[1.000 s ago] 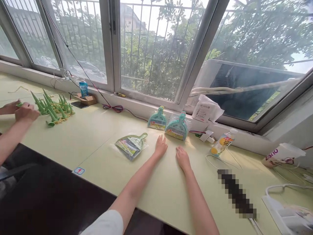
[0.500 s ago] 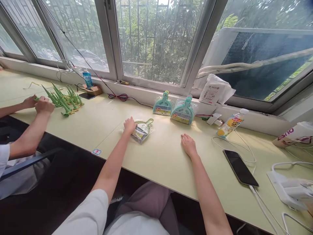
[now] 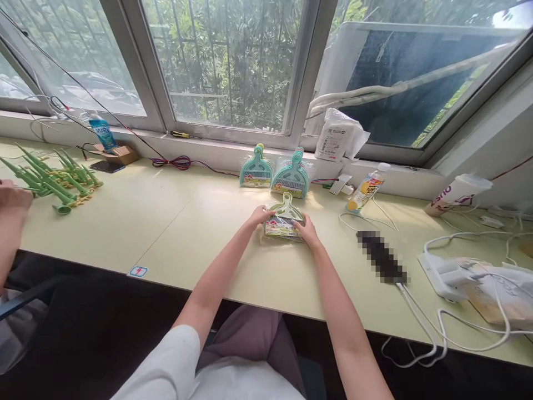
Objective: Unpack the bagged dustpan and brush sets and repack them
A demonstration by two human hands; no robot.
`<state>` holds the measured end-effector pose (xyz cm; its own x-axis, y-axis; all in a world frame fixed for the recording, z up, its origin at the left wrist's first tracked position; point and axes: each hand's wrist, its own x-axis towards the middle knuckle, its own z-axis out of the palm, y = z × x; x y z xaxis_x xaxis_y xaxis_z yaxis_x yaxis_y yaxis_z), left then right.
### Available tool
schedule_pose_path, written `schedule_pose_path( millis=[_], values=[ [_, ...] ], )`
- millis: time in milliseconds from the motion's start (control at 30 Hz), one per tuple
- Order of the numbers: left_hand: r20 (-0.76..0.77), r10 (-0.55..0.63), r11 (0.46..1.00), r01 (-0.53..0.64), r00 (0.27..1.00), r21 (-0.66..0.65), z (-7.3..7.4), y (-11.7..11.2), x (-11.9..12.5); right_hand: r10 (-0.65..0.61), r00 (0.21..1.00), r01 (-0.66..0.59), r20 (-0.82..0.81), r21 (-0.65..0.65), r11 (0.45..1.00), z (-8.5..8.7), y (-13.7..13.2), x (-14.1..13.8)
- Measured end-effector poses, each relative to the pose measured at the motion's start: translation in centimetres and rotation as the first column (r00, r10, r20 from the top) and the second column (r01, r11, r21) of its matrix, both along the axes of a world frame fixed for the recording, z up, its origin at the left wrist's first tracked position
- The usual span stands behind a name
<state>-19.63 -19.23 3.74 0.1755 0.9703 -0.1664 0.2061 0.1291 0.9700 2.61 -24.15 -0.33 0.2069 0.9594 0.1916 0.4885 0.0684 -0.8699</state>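
A green mini dustpan and brush set (image 3: pixel 285 223) in a clear plastic bag is between my two hands, its handle pointing toward the window. My left hand (image 3: pixel 260 215) grips its left edge. On its right edge my right hand (image 3: pixel 307 229) is closed, with the thumb over the front. Just behind it, two wrapped turquoise dustpan sets lean against the window sill: one on the left (image 3: pixel 256 169) and a thicker one on the right (image 3: pixel 291 176).
A drink bottle (image 3: pixel 367 189), a blurred-out dark object (image 3: pixel 382 256), a cup (image 3: pixel 456 195), white cables and a power strip (image 3: pixel 443 278) occupy the right. Green cone-shaped pieces (image 3: pixel 54 178) lie at left near a co-worker's hand (image 3: pixel 14 200). A blue bottle (image 3: pixel 102 133) stands in a cardboard box.
The bagged dustpan set has moved right, in front of the turquoise sets. My right hand, earlier resting on the table, now holds it along with my left. The view has turned right.
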Motion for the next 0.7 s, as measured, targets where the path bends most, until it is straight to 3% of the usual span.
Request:
schedule_pose_path(
  millis=[67,133,200,267,333,433,500,600,700],
  values=[
    [0.212,-0.002,1.0,0.008,0.977,-0.029,-0.5,0.1,1.8,-0.038,0.995,0.039,-0.096,0.009,0.999,0.3,0.0,0.5],
    [0.363,-0.008,0.997,0.035,0.932,-0.067,-1.3,0.4,2.4,-0.083,0.993,0.088,-0.082,0.065,0.994,0.8,-0.3,0.6],
    [0.453,0.008,0.996,0.034,0.891,-0.085,-2.1,0.7,2.2,-0.196,0.978,0.181,0.074,0.165,0.969,1.5,-0.8,0.0],
    [0.516,0.047,0.996,-0.003,0.855,-0.085,-2.6,0.8,1.9,-0.298,0.915,0.225,0.273,0.268,0.937,2.3,-1.5,-0.9],
    [0.57,0.091,0.995,-0.058,0.816,-0.076,-2.7,0.9,1.7,-0.243,0.878,0.125,0.412,0.293,0.948,2.9,-2.0,-2.0],
    [0.623,0.146,0.989,-0.127,0.769,-0.076,-2.4,0.7,1.6,-0.03,0.88,-0.06,0.473,0.175,0.983,3.1,-2.4,-3.3],
    [0.66,0.16,0.986,-0.145,0.734,-0.078,-2.1,0.6,1.5,0.042,0.919,-0.085,0.393,0.092,0.992,2.6,-2.2,-3.6],
    [0.697,0.147,0.989,-0.119,0.702,-0.089,-1.9,0.4,1.3,0.039,0.998,-0.04,0.058,0.017,0.999,1.8,-1.5,-3.4],
    [0.703,0.057,0.998,-0.032,0.709,-0.049,-1.7,0.2,1.2,-0.023,0.943,0.01,-0.331,-0.041,0.999,1.3,-0.6,-3.0]
  ],
)
